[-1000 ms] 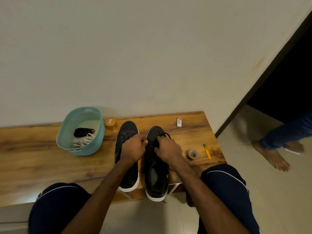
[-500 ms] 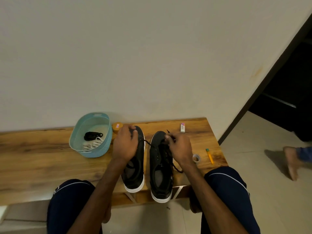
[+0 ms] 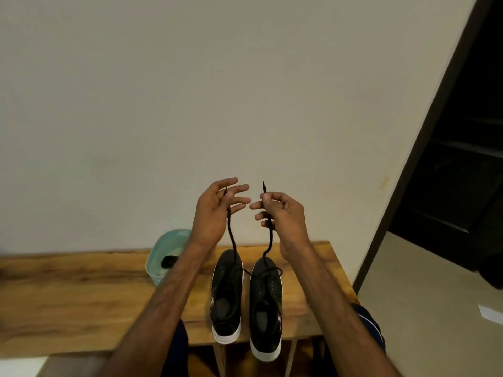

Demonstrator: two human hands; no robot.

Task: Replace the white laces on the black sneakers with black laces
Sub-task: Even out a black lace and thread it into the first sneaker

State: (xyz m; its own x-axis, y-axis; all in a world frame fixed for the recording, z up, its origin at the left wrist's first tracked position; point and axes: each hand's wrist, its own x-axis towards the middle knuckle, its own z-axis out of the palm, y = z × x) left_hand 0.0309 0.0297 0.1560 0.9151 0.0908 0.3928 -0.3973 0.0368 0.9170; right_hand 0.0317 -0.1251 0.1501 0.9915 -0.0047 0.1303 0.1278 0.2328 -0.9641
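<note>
Two black sneakers with white soles stand side by side on a wooden bench (image 3: 68, 295), toes toward the wall: the left sneaker (image 3: 227, 295) and the right sneaker (image 3: 265, 306). A black lace (image 3: 269, 240) runs through the front eyelets of the right sneaker. Both its ends are pulled up high above the shoes. My left hand (image 3: 215, 210) pinches one end, its other fingers spread. My right hand (image 3: 283, 213) grips the other end, whose tip sticks up above the fingers.
A light blue tub (image 3: 166, 254) sits on the bench left of the sneakers, with a dark lace bundle (image 3: 169, 261) inside, partly hidden by my left forearm. A dark doorway (image 3: 462, 159) opens on the right. White paper (image 3: 490, 312) lies on the floor.
Both hands have risen from the toe of the right sneaker to well above the bench, drawing the two lace ends up taut. The camera has tilted upward.
</note>
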